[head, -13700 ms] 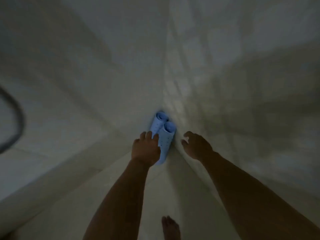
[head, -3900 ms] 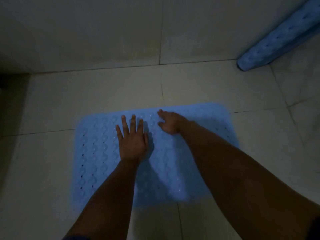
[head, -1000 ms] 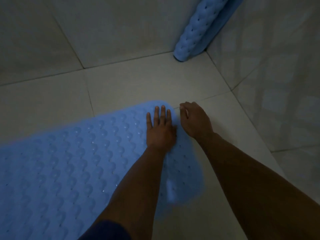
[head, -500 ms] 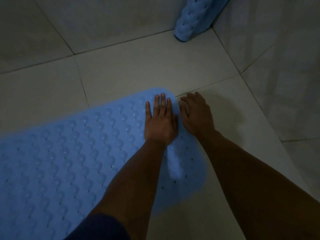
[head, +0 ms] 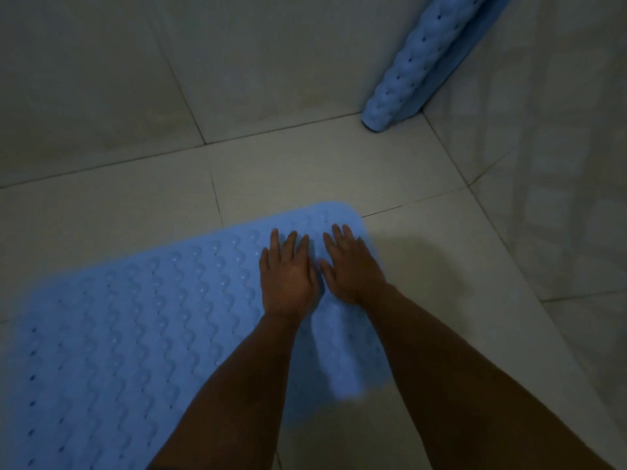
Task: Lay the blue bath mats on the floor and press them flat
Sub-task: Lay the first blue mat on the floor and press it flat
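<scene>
Head view. One blue bath mat (head: pixel 118 340) lies unrolled on the tiled floor (head: pixel 305 171), running from the lower left edge of the frame to a rounded corner near the middle. Its upper surface carries rows of raised bumps and small holes.

Left hand (head: pixel 288 279): palm down on the mat near its far right end, fingers straight and slightly spread. The grip is released; the hand lies flat on the mat and holds nothing.

Right hand (head: pixel 353 269): palm down on the mat just beside the left hand, close to the mat's right edge, fingers straight and pointing toward the rounded corner. The grip is released here too; nothing is held. The two hands are nearly touching at the thumbs.

A paler raised fold shows in the mat between the two forearms, nearer the camera than the hands.

A second bath mat (head: pixel 417 62), rolled into a tube, stands tilted in the corner of the room at upper right, its lower end on the floor and its length leaning against the tiled wall (head: pixel 237 62). It is well apart from the flat mat.

The lighting is dim.
</scene>
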Demonstrator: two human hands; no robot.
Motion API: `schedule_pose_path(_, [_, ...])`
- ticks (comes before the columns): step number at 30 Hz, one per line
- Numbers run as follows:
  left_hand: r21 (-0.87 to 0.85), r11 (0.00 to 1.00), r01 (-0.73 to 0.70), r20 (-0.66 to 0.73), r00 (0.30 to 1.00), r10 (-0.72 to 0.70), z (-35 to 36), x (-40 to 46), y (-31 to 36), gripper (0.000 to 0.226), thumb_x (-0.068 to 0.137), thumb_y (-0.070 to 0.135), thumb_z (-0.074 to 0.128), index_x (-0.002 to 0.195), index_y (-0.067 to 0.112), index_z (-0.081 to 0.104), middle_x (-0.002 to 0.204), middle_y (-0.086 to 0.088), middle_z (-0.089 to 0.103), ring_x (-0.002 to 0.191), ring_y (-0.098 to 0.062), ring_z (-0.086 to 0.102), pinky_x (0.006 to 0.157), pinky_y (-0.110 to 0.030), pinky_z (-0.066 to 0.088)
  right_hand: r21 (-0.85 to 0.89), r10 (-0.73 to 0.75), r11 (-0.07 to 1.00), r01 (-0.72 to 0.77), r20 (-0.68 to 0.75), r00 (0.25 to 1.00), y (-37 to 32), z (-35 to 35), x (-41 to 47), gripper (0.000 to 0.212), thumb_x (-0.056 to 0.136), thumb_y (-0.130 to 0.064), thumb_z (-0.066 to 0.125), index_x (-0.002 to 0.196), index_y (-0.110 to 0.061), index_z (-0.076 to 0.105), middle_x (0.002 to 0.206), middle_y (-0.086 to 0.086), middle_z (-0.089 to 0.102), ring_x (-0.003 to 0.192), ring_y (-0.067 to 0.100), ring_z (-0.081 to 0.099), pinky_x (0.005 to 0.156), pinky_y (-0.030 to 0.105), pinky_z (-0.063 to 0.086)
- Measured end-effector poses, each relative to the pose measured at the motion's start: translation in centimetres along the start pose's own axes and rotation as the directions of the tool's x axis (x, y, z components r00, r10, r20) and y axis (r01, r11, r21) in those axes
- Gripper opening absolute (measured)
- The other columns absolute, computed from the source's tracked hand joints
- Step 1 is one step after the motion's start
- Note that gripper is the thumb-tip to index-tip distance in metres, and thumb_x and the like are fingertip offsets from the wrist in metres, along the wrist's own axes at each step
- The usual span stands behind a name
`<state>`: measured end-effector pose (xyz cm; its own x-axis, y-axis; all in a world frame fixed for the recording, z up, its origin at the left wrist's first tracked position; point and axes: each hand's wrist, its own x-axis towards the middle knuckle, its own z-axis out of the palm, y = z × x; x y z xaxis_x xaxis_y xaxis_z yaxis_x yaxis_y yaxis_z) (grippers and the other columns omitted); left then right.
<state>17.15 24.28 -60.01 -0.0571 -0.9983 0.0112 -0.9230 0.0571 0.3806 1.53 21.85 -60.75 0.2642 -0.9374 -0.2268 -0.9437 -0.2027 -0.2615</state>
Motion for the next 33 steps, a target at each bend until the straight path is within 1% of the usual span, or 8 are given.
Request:
schedule_pose_path(3, [0.056, 0.998, 0.005, -0.027, 1.0, -0.003, 0.8, -0.2, -1.3, 0.065, 0.093, 0.039, 0.03, 0.149, 0.014, 0.053, 0.16, -0.012, 0.045, 0.156, -0.039, 0.024, 0.121, -0.061, 0.029, -0.065, -0.006, 0.998, 0.001, -0.07, 0.998, 0.2, 3.2, -0.7, 0.074, 0.101, -0.056, 0.021, 0.159, -0.01, 0.02, 0.169, 0.014, 0.007, 0.156, 0.03, 0.003, 0.125, 0.054, 0.012])
schedule_pose_path(8, [0.093, 0.995, -0.023, -0.024, 0.999, 0.025, 1.7, 0.4, -1.8, 0.061, 0.098, 0.038, 0.033, 0.153, 0.017, 0.048, 0.164, -0.011, 0.039, 0.158, -0.038, 0.017, 0.123, -0.062, 0.025, -0.071, -0.04, 0.997, 0.025, -0.212, 0.976, 0.5, 3.9, -1.0, 0.073, 0.103, -0.056, 0.032, 0.159, -0.011, 0.02, 0.169, 0.011, 0.01, 0.157, 0.023, 0.002, 0.126, 0.051, 0.01])
schedule_pose_path(18, [0.091, 0.995, -0.029, -0.098, 0.994, 0.038, 1.3, 0.0, -3.4, 0.054, 0.104, 0.035, 0.039, 0.152, 0.016, 0.05, 0.164, -0.011, 0.04, 0.158, -0.04, 0.017, 0.122, -0.064, 0.024, -0.065, -0.022, 0.998, 0.009, -0.208, 0.978, 0.6, 4.1, -1.0, 0.08, 0.1, -0.064, 0.03, 0.159, -0.011, 0.022, 0.169, 0.009, 0.01, 0.157, 0.021, 0.002, 0.126, 0.051, 0.01])
schedule_pose_path(22, [0.088, 0.995, -0.048, -0.08, 0.995, 0.055, 0.1, -1.0, -3.5, 0.058, 0.102, 0.038, 0.032, 0.152, 0.015, 0.049, 0.164, -0.012, 0.04, 0.158, -0.041, 0.017, 0.121, -0.066, 0.025, -0.059, 0.02, 0.998, -0.024, -0.067, 0.998, 0.1, 3.2, -1.0, 0.095, 0.092, -0.079, 0.018, 0.161, -0.013, 0.014, 0.169, 0.008, 0.004, 0.157, 0.02, 0.0, 0.127, 0.048, 0.002])
schedule_pose_path(25, [0.093, 0.994, -0.053, -0.062, 0.996, 0.059, -1.6, -1.6, -3.2, 0.059, 0.103, 0.039, 0.029, 0.153, 0.014, 0.048, 0.164, -0.013, 0.039, 0.158, -0.042, 0.017, 0.122, -0.066, 0.024, 0.052, 0.077, 0.995, -0.089, 0.197, 0.977, -0.6, -1.0, 0.0, 0.095, 0.091, -0.078, 0.023, 0.161, -0.016, 0.009, 0.17, 0.004, -0.004, 0.156, 0.018, -0.005, 0.127, 0.045, -0.003])
schedule_pose_path(28, [0.103, 0.995, 0.005, 0.012, 1.0, -0.007, -3.0, -1.2, -2.2, 0.065, 0.102, 0.042, 0.022, 0.157, 0.014, 0.042, 0.168, -0.013, 0.031, 0.159, -0.041, 0.009, 0.124, -0.066, 0.017, -0.026, 0.147, 0.989, -0.148, 0.378, 0.914, -1.2, -7.4, 2.3, 0.082, 0.096, -0.073, 0.025, 0.157, -0.017, 0.032, 0.167, 0.006, 0.021, 0.155, 0.023, 0.016, 0.126, 0.049, 0.006])
schedule_pose_path(31, [0.106, 0.994, 0.022, 0.045, 0.999, -0.027, -1.6, -0.4, -0.9, 0.067, 0.101, 0.043, 0.023, 0.157, 0.013, 0.042, 0.168, -0.016, 0.029, 0.158, -0.044, 0.011, 0.124, -0.068, 0.016, 0.075, 0.22, 0.966, -0.247, 0.259, 0.941, -1.3, -9.9, 3.5, 0.064, 0.102, -0.063, 0.029, 0.129, -0.019, 0.067, 0.145, 0.01, 0.056, 0.137, 0.032, 0.047, 0.118, 0.048, 0.03])
schedule_pose_path(33, [0.106, 0.994, -0.011, 0.081, 0.997, 0.003, 0.5, 0.2, -0.2, 0.069, 0.101, 0.046, 0.022, 0.159, 0.013, 0.038, 0.17, -0.017, 0.021, 0.158, -0.043, 0.007, 0.124, -0.067, 0.014, 0.134, 0.21, 0.964, -0.228, 0.14, 0.968, -1.4, -9.0, 3.0, 0.052, 0.105, -0.049, 0.033, 0.117, -0.016, 0.072, 0.131, 0.014, 0.065, 0.126, 0.036, 0.055, 0.11, 0.046, 0.04])
